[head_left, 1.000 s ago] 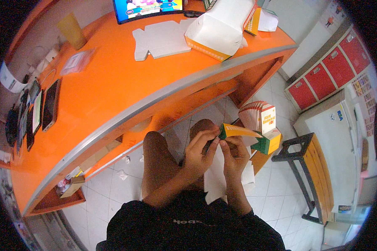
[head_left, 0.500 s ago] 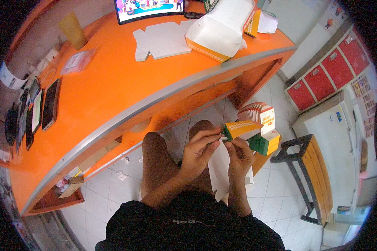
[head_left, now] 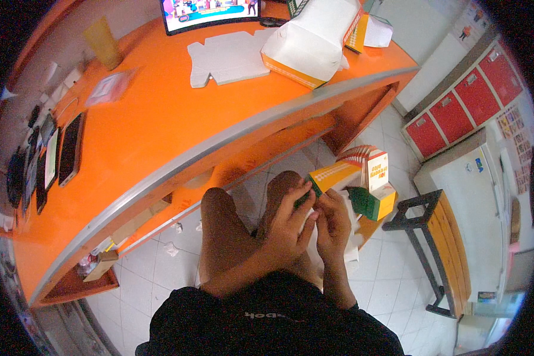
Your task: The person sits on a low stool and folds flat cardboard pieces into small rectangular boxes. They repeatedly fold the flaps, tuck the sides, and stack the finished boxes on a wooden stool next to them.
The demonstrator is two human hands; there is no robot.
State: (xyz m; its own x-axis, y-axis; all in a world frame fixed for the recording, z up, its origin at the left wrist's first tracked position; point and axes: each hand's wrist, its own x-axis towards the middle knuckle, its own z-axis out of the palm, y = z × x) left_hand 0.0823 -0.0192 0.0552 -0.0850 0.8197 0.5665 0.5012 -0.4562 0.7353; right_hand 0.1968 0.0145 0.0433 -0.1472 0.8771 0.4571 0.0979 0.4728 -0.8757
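Right now, both hands are pinched in close on one folding paper carton (head_left: 338, 175), which is yellow and green outside. The left hand (head_left: 288, 228) has its fingers bent around the carton's green near end, with the thumb tucked in close. The right hand (head_left: 332, 222) is just beside it, fingers curled and nearly closed on the same end. The tips of both hands almost meet, and the fingers hide part of the fold. The carton is held up over the person's right knee and points away to the right.

Just past it, to the right, is a stack of red and white cartons (head_left: 356, 155). A small green and yellow box (head_left: 381, 203) is near that stack, on its near side. Farther right is a wooden bench (head_left: 451, 237) with black legs. Behind that are a white fridge (head_left: 457, 169) and some red lockers (head_left: 477, 95).

On the far side of the knees is a big orange desk (head_left: 160, 118). A lit screen (head_left: 210, 15) is at its far edge. Closer in lies a flat white cardboard piece (head_left: 228, 56), with a big white and yellow box (head_left: 305, 44) to its right. A dark phone (head_left: 71, 148) lies at the left.
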